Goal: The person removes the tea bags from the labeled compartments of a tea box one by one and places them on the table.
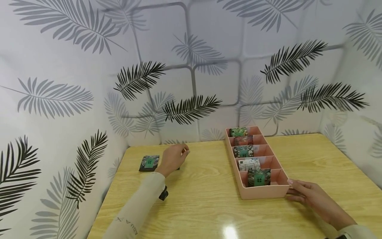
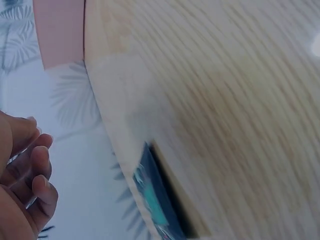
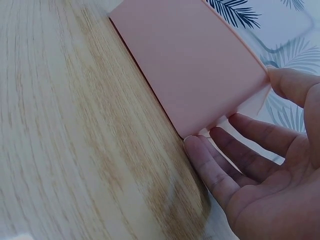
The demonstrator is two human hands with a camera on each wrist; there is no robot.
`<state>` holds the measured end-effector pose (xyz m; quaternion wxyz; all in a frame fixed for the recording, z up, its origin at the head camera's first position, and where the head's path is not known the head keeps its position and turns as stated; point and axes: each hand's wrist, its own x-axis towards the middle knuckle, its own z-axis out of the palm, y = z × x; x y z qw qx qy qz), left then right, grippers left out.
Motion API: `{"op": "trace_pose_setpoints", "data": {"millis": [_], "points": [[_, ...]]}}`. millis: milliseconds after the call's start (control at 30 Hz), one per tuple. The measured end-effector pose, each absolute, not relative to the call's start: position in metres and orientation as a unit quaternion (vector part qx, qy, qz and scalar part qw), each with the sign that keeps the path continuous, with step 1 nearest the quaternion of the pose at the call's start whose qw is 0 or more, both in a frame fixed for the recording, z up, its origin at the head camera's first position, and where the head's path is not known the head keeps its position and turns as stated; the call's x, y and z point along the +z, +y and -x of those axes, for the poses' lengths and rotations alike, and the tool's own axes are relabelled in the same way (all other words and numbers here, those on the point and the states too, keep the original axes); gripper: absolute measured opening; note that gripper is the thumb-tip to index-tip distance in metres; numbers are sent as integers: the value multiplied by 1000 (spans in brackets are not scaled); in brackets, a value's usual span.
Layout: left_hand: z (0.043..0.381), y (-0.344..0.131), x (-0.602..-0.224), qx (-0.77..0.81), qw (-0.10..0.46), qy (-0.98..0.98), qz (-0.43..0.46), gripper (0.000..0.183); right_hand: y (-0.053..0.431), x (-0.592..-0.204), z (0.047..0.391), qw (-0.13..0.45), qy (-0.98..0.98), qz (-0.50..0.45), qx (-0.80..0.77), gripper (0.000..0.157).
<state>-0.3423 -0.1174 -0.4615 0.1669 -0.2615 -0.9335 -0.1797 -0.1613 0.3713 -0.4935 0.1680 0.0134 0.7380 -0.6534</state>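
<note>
My left hand (image 1: 174,158) hovers over the table's left part, its fingers loosely bent with nothing visible between them. Beside it lies a dark sachet (image 1: 150,162) with a green label. Another dark packet is mostly hidden behind the hand; a dark sachet (image 2: 157,200) also shows in the left wrist view. A pink divided box (image 1: 264,192) stands right of the table's middle, with a sachet in each compartment; the nearest sachet (image 1: 259,178) is dark with a green label. My right hand (image 1: 307,196) holds the box's near right corner, thumb at the rim and fingers against the outer wall.
The wooden table (image 1: 203,199) meets a leaf-patterned backdrop (image 1: 209,83) behind the box and along the left side. Inside the box, thin dividers (image 1: 262,156) separate the compartments. A black band (image 1: 163,193) is on the left wrist.
</note>
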Motion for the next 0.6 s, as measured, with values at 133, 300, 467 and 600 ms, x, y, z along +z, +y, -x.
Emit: {"op": "trace_pose_setpoints", "data": {"millis": [133,300,467,600], "points": [[335,-105,-454,-186,178,-924,284,13,370,-496,162,165,733,-12,-660,69],[326,-88,-448,-210,166,-915,303,14,370,-497,163,162,732,-13,-662,68],[318,-70,-445,-223,148,-908,323,17,371,-498,163,163,731,-14,-663,69],[312,-55,-444,-231,142,-899,343,16,372,-498,163,166,729,-9,-664,69]]}}
